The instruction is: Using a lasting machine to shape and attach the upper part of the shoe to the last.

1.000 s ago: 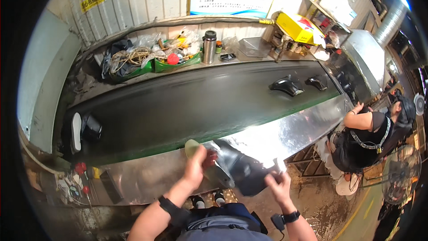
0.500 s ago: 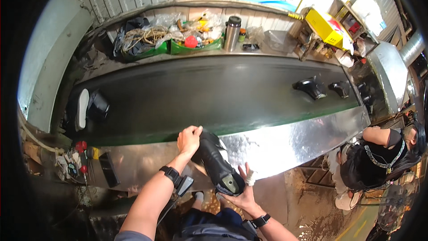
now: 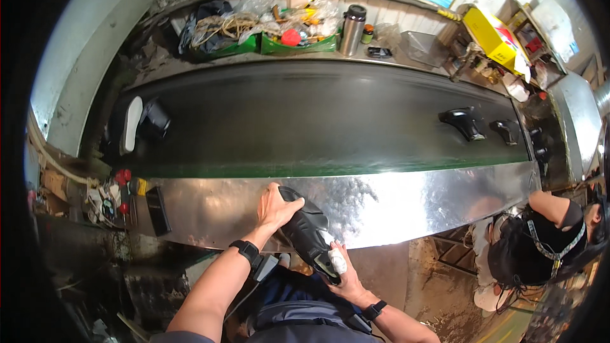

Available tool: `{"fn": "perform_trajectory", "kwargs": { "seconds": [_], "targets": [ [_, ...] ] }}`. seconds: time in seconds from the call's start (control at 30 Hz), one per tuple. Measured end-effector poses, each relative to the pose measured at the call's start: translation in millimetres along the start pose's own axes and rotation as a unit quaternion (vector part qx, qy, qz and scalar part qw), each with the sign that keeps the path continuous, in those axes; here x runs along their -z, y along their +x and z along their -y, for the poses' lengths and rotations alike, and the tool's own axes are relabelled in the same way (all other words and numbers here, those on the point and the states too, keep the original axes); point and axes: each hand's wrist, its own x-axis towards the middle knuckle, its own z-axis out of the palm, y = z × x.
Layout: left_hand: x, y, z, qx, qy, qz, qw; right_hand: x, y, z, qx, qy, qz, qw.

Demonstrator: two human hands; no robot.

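left hand [image 3: 277, 208]: clamped on black shoe [image 3: 305, 228], end nearer belt [image 3: 305, 114] | right hand [image 3: 346, 279]: clamped on end farther from belt | black shoe: bench [image 3: 203, 206] side of belt | white sole [image 3: 131, 126]: belt's left end

"How does the black shoe [image 3: 304, 227] look?"
"Like smooth leather, with a glossy sheen."
"And the ledge [image 3: 197, 206]?"
"Bare metal, polished bright, mottled toward the middle. The belt [image 3: 305, 121] behind it is smooth, dark and mostly matt."
"What about the bottle [image 3: 351, 37]?"
"Brushed-looking steel under a dark, plastic-looking cap [image 3: 357, 11]. The clear bag [image 3: 387, 34] is crinkled plastic, the yellow box [image 3: 487, 33] looks like cardboard, and the pale sole [image 3: 131, 125] seems matt rubber."
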Motion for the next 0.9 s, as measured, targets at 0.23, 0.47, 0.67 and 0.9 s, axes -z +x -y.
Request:
{"fn": "perform_trajectory", "kwargs": {
  "seconds": [0.23, 0.47, 0.67, 0.9],
  "targets": [
    [10, 14, 21, 0.049, -0.070, -0.032, 0.996, -18, 6, -7, 0.025, 0.091, -0.027, 0.995],
    [91, -56, 60, 0.091, -0.211, -0.117, 0.966, 17, 32, 60, -0.106, 0.433, 0.148, 0.883],
    [171, -155, 113, 0.001, -0.277, -0.307, 0.911, -29, 120, 169, -0.429, 0.249, 0.368, 0.786],
    [290, -317, 232, 0.118, -0.272, -0.478, 0.827, -175, 49, 282, -0.114, 0.313, 0.353, 0.874]
  ]
}}
